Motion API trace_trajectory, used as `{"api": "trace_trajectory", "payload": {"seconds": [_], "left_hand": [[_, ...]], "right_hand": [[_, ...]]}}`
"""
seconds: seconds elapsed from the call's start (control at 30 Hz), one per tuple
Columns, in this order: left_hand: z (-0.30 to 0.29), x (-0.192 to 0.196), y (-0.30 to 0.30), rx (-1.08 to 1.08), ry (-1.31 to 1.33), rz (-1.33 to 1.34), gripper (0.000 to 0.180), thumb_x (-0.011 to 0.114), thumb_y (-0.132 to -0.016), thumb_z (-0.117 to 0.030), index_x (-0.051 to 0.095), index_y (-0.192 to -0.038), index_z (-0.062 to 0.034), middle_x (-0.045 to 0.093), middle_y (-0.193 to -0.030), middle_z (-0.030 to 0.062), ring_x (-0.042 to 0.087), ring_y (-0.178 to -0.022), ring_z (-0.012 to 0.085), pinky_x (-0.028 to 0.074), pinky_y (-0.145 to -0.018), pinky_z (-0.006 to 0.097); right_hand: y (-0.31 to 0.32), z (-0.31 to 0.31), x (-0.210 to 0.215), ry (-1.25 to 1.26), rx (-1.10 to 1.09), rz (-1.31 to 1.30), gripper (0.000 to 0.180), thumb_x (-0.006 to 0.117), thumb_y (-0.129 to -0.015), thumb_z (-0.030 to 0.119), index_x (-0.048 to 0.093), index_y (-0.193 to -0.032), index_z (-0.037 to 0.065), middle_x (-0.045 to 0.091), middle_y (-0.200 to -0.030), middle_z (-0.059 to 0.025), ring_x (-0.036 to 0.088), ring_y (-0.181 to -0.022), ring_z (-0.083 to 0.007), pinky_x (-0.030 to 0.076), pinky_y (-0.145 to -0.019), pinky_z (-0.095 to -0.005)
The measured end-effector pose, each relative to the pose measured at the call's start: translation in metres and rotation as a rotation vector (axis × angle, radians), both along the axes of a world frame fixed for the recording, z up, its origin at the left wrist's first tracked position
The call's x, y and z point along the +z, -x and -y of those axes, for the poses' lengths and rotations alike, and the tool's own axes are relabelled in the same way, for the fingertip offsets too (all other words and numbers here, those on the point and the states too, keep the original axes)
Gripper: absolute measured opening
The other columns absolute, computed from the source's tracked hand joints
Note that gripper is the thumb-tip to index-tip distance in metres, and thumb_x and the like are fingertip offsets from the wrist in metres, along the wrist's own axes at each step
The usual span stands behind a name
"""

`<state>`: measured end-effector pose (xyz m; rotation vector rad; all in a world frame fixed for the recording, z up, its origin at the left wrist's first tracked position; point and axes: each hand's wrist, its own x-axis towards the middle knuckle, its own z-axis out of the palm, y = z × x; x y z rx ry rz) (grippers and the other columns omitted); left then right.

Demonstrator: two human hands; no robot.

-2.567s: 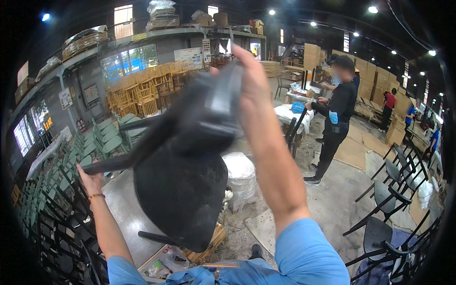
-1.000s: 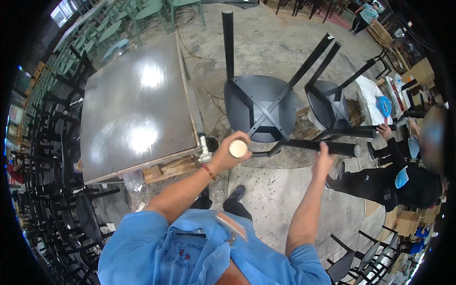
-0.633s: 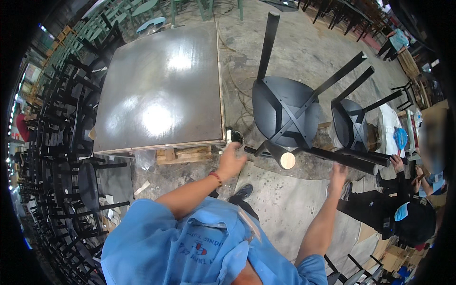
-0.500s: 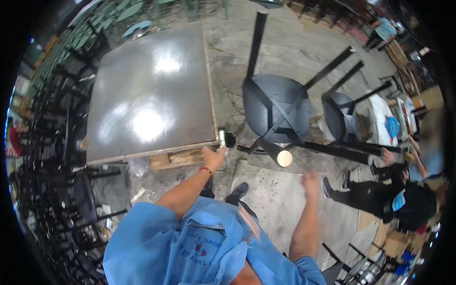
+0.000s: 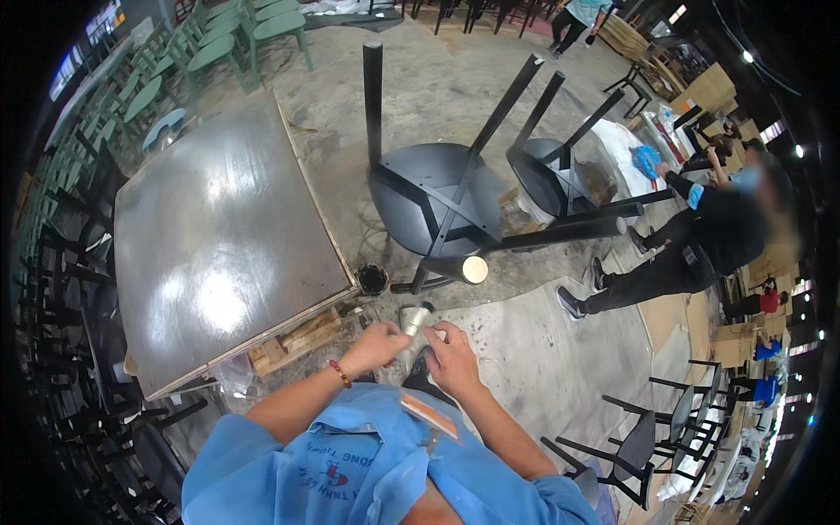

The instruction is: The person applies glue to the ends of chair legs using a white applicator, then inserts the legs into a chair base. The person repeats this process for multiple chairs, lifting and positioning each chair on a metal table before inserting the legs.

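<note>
In my left hand (image 5: pixel 376 344) is a small brush (image 5: pixel 415 322) with a pale, shiny handle and a dark tip pointing away from me. My right hand (image 5: pixel 452 357) is beside it, fingers bent and apart, fingertips close to the brush; whether they touch it I cannot tell. A little farther off, a small pot (image 5: pixel 372 278) of something black stands by the near right corner of a dark, glossy tabletop (image 5: pixel 219 227). Ahead of my hands, a black chair (image 5: pixel 437 197) rests with its legs up and its crossed underside braces showing.
A second black upturned chair (image 5: pixel 551 175) lies behind the first. Wooden blocks (image 5: pixel 297 341) sit under the tabletop's near edge. A pale sheet (image 5: pixel 542 350) covers floor at the right, where a person in black (image 5: pixel 674 262) stands. Green chairs (image 5: pixel 210 52) fill the far left.
My left hand has drawn the brush back from the pot toward my body. My right hand has come in from the right to meet it. The view has shifted, moving the chairs leftward.
</note>
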<state>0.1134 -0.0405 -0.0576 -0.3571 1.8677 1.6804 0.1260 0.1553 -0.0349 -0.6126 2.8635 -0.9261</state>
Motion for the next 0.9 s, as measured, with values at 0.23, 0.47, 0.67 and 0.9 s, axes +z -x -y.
{"api": "trace_trajectory", "payload": {"seconds": [0.23,0.47,0.67,0.9], "left_hand": [[-0.019,0.071,0.025,-0.498,-0.167,-0.137,0.056,0.066,-0.087,-0.047,0.063,-0.11,0.0036,0.064,-0.076,0.0083,0.062,-0.059,0.0139,0.05,-0.055,0.028],[-0.027,0.077,0.083,0.015,0.16,-1.169,0.059,0.081,-0.077,-0.031,0.056,-0.119,0.0017,0.059,-0.122,0.0193,0.062,-0.106,0.0303,0.05,-0.089,0.038],[-0.057,0.066,0.102,-0.03,-0.163,-0.929,0.05,0.081,-0.074,-0.021,0.059,-0.116,-0.0048,0.065,-0.11,0.0124,0.064,-0.1,0.0293,0.05,-0.087,0.037],[-0.059,0.063,0.101,0.021,-0.097,-0.978,0.047,0.082,-0.074,-0.018,0.059,-0.112,-0.004,0.066,-0.103,0.0135,0.064,-0.094,0.0308,0.051,-0.083,0.037]], "right_hand": [[-0.003,-0.03,0.048,-0.079,-0.077,-0.267,0.048,0.068,-0.067,-0.004,0.065,-0.112,0.012,0.06,-0.109,-0.0109,0.061,-0.094,-0.0306,0.051,-0.079,-0.0376],[0.038,-0.036,0.166,0.868,-0.26,-0.12,0.029,0.064,-0.088,-0.002,0.058,-0.116,-0.003,0.065,-0.108,-0.0085,0.061,-0.089,-0.0129,0.051,-0.077,-0.0268],[0.083,-0.019,0.147,0.833,-0.201,0.037,0.027,0.065,-0.085,-0.006,0.059,-0.111,-0.004,0.064,-0.104,-0.0078,0.061,-0.088,-0.0111,0.051,-0.075,-0.0245],[0.101,-0.016,0.139,0.535,-0.265,-0.052,0.021,0.07,-0.083,0.006,0.067,-0.103,-0.002,0.07,-0.09,-0.007,0.065,-0.08,-0.0108,0.051,-0.071,-0.0257]]}}
